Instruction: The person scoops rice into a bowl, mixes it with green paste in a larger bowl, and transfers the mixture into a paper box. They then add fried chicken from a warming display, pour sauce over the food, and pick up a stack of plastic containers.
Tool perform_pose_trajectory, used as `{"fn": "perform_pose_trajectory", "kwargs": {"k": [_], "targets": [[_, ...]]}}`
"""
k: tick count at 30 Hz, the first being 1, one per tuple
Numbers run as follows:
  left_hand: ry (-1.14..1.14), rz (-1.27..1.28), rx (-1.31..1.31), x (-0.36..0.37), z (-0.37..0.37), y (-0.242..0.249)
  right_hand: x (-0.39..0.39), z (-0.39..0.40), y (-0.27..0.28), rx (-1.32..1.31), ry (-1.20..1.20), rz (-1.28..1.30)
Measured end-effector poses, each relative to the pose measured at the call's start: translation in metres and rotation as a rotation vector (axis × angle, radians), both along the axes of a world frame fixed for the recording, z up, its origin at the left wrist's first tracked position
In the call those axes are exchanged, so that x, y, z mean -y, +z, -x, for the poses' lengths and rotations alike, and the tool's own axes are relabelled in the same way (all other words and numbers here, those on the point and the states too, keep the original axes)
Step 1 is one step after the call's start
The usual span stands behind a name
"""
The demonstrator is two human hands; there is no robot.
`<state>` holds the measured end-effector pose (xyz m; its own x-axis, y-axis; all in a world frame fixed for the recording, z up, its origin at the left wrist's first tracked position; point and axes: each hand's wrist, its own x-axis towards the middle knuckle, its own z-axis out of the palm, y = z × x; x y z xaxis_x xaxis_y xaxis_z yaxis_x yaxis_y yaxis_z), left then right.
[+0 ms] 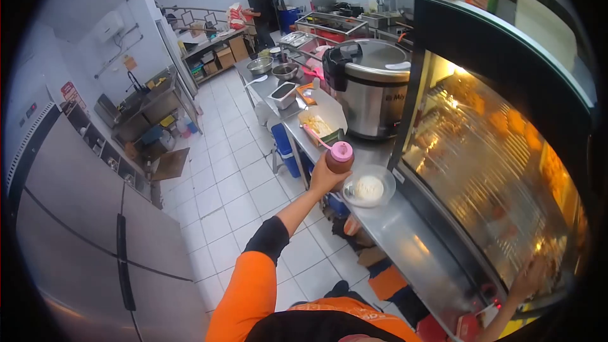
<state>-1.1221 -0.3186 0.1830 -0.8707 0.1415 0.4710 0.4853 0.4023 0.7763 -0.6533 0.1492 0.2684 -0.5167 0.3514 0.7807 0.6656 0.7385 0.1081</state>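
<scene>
My left hand [326,177] is wrapped around a brown squeeze bottle [340,159] with a pink lid, held over the counter edge. Something pink and long-handled [315,135] overlaps the lid in this view. Right beside the bottle, a clear plastic bowl [388,185] on the steel counter holds a rounded mound of white rice [368,188]. At the far lower right, my right hand [532,277] reaches up to the glass front of the lit food warmer [487,171], its fingers stretched out and somewhat blurred.
A large rice cooker [373,92] stands behind the bowl, beside a food-stained tray [318,125]. Metal bowls [260,65] and a dark-filled container [282,95] sit farther along the counter [405,231]. Steel fridges [95,234] line the left side. A person [258,16] stands at the back.
</scene>
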Motion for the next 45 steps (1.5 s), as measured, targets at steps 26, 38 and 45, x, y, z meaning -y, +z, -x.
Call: {"fn": "perform_pose_trajectory", "kwargs": {"k": [26, 38, 45], "targets": [[-0.315, -0.046, 0.056, -0.045, 0.161, -0.080, -0.028, 0.003, 0.048, -1.008, -0.109, 0.183], [0.231, 0.170, -0.025, 0.043, 0.079, -0.166, -0.009, 0.004, 0.041, -0.555, -0.411, -0.197], [0.133, 0.529, 0.205, 0.137, -0.002, -0.236, -0.042, -0.046, 0.042, -0.463, -0.569, -0.310]]}}
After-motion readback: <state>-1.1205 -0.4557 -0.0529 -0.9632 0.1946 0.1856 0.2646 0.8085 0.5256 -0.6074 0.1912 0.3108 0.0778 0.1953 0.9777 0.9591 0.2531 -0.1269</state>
